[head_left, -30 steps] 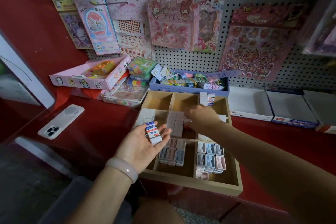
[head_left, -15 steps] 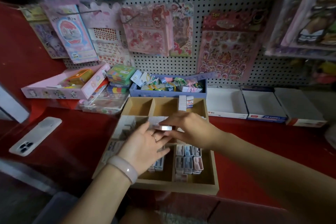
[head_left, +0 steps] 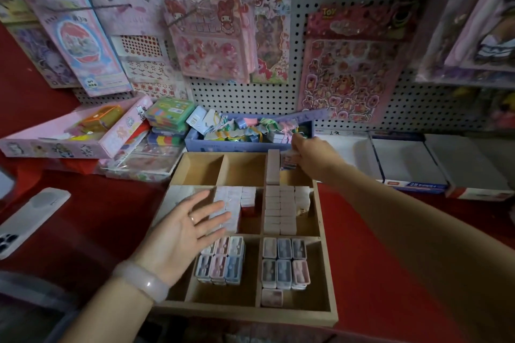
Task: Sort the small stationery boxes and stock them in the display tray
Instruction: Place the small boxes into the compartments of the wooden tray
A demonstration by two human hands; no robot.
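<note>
My right hand (head_left: pixel 308 154) pinches a light, stiff small box (head_left: pixel 288 160) by its sides; my left hand (head_left: pixel 182 234) hovers flat, empty.

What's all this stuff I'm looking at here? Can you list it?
wooden tray: one, tan, compartmented, on the red counter
small boxes: many, pale pink and blue, in its compartments
blue bin: one, behind the tray
pink box: one, far left
phone: one, white, left
sticker packs: several, pink, on the pegboard
white cartons: three, right
left hand: open, flat over the tray
right hand: at the tray's back corner, on a box
</note>
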